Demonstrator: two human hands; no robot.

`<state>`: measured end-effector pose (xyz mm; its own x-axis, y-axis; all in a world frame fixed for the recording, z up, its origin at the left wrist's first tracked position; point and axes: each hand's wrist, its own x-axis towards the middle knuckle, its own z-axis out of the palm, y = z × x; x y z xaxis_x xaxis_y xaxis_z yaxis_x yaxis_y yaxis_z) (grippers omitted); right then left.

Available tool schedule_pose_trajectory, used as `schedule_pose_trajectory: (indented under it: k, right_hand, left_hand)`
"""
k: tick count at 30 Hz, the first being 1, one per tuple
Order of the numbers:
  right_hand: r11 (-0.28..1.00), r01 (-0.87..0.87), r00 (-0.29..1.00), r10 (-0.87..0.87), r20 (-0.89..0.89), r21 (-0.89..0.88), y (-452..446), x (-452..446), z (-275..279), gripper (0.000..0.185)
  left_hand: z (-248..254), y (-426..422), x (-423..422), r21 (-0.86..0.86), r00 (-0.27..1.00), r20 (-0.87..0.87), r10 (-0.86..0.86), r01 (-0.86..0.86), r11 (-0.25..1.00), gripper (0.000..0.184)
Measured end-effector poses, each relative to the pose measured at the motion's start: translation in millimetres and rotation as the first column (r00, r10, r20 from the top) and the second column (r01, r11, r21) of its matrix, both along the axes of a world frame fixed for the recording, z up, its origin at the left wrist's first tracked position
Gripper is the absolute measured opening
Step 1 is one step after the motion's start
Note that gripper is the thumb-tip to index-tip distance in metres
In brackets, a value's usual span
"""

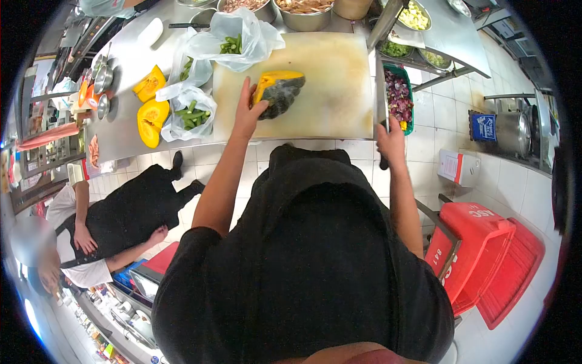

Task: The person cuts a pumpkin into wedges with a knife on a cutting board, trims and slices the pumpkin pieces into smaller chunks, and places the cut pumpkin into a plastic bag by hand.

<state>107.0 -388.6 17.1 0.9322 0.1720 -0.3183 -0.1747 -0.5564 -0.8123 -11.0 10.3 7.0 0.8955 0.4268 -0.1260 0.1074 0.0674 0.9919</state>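
A dark-green-skinned piece of pumpkin (280, 97) with orange flesh rests on the pale cutting board (339, 79). Gripping its left end is my left hand (247, 110), thumb on the near side and fingers behind. My right hand (392, 144) is closed around the handle of a knife (386, 100), off the board's right edge, its blade pointing away from me. Left of the board lie two cut pumpkin pieces (153, 121), orange flesh showing. Beside them, plastic bags (209, 124) hold green vegetable pods.
A green crate (410, 124) of chopped purple onion sits right of the board. Metal bowls (306, 21) of food line the back. A red bin (470, 242) stands at my lower right. To my left is another person in a black apron (136, 200).
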Motion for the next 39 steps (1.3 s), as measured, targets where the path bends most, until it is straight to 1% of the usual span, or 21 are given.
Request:
schedule_pose_trajectory:
  k: [1, 2, 4, 5, 7, 8, 9, 11, 15, 16, 19, 20, 21, 23, 24, 27, 28, 30, 33, 36, 39]
  right_hand:
    - [0.999, 0.010, 0.999, -0.009, 0.041, -0.045, -9.6, 2.2, 0.1, 0.029]
    - [0.996, -0.007, 0.995, 0.016, 0.098, -0.092, -15.7, 0.9, -1.6, 0.029]
    - [0.981, -0.036, 0.976, 0.076, 0.205, -0.190, -20.7, -9.5, 6.6, 0.028]
    - [0.991, -0.044, 0.981, 0.068, 0.182, -0.129, -17.7, -18.0, 15.8, 0.027]
    - [0.984, -0.112, 0.980, 0.132, 0.149, -0.137, -6.7, -27.9, 24.8, 0.027]
    - [0.990, -0.095, 0.991, 0.104, 0.088, -0.101, -4.7, -30.4, 8.8, 0.028]
    - [0.985, -0.105, 0.988, 0.118, 0.098, -0.137, 1.9, -34.1, 9.5, 0.027]
    - [0.967, -0.149, 0.961, 0.190, 0.200, -0.206, 8.3, -41.2, 5.4, 0.026]
    - [0.979, -0.135, 0.953, 0.170, 0.250, -0.151, 24.5, -48.2, 22.8, 0.020]
    - [0.971, -0.170, 0.948, 0.208, 0.242, -0.170, 27.5, -45.9, 28.9, 0.022]
    - [0.964, -0.229, 0.954, 0.249, 0.166, -0.131, 48.3, -39.0, 61.6, 0.025]
    - [0.955, -0.264, 0.943, 0.285, 0.173, -0.136, 55.1, -36.9, 69.7, 0.026]
    - [0.949, -0.283, 0.925, 0.309, 0.223, -0.142, 61.5, -35.1, 72.1, 0.026]
    - [0.934, -0.322, 0.878, 0.356, 0.322, -0.155, 74.5, -32.3, 76.2, 0.025]
    - [0.914, -0.350, 0.874, 0.397, 0.280, -0.204, 82.0, -31.8, 88.3, 0.024]
    - [0.847, -0.409, 0.828, 0.501, 0.253, -0.340, 102.1, -30.8, 110.2, 0.024]
    - [0.805, -0.434, 0.823, 0.537, 0.185, -0.404, 109.3, -29.0, 116.8, 0.026]
    - [0.785, -0.444, 0.811, 0.557, 0.178, -0.433, 118.1, -26.9, 116.9, 0.025]
    - [0.748, -0.473, 0.789, 0.595, 0.154, -0.465, 129.1, -27.5, 123.2, 0.024]
    - [0.710, -0.490, 0.768, 0.627, 0.135, -0.506, 138.5, -30.5, 128.1, 0.023]
    - [0.678, -0.485, 0.753, 0.645, 0.130, -0.552, 146.5, -31.7, 133.6, 0.022]
  left_hand:
    - [-0.9, -5.8, 6.2, 0.023, 0.999, 0.025, -0.034, 0.033, 0.999, 0.096]
    - [-1.5, -11.9, 12.7, 0.033, 0.998, 0.042, -0.055, 0.054, 0.998, 0.101]
    - [4.1, -19.5, 25.1, 0.176, 0.992, 0.023, -0.123, 0.117, 0.977, 0.104]
    - [5.5, -24.3, 28.6, 0.243, 0.988, 0.006, -0.152, 0.146, 0.959, 0.106]
    - [8.1, -31.2, 37.3, 0.289, 0.983, 0.024, -0.184, 0.170, 0.942, 0.107]
    - [8.1, -31.8, 41.3, 0.326, 0.979, 0.020, -0.204, 0.187, 0.927, 0.106]
    - [8.5, -32.9, 44.0, 0.363, 0.975, 0.015, -0.224, 0.203, 0.909, 0.105]
    - [10.3, -35.7, 49.2, 0.327, 0.967, 0.024, -0.254, 0.232, 0.916, 0.105]
    - [0.6, -39.1, 56.3, 0.216, 0.968, 0.060, -0.246, 0.228, 0.950, 0.101]
    - [-3.2, -39.4, 58.4, 0.198, 0.968, 0.074, -0.238, 0.220, 0.955, 0.099]
    - [-11.1, -38.4, 58.9, 0.157, 0.970, 0.101, -0.222, 0.205, 0.966, 0.093]
    - [-11.8, -37.9, 59.0, 0.151, 0.969, 0.107, -0.223, 0.206, 0.967, 0.091]
    - [-12.9, -37.7, 58.2, 0.144, 0.968, 0.112, -0.223, 0.206, 0.968, 0.089]
    - [-15.4, -37.3, 57.7, 0.072, 0.970, 0.124, -0.210, 0.203, 0.977, 0.086]
    - [-16.5, -37.4, 57.7, 0.037, 0.970, 0.131, -0.204, 0.201, 0.979, 0.085]
    - [-18.3, -38.9, 54.1, 0.010, 0.970, 0.167, -0.178, 0.179, 0.984, 0.081]
    - [-19.6, -38.8, 53.3, 0.008, 0.970, 0.168, -0.175, 0.176, 0.984, 0.080]
    - [-23.3, -37.8, 52.1, 0.003, 0.971, 0.170, -0.167, 0.169, 0.986, 0.077]
    - [-29.5, -38.2, 52.1, 0.032, 0.974, 0.180, -0.140, 0.137, 0.990, 0.081]
    - [-33.4, -42.0, 50.2, 0.015, 0.966, 0.229, -0.116, 0.115, 0.993, 0.081]
    - [-36.4, -40.3, 49.6, 0.037, 0.968, 0.225, -0.109, 0.103, 0.994, 0.084]
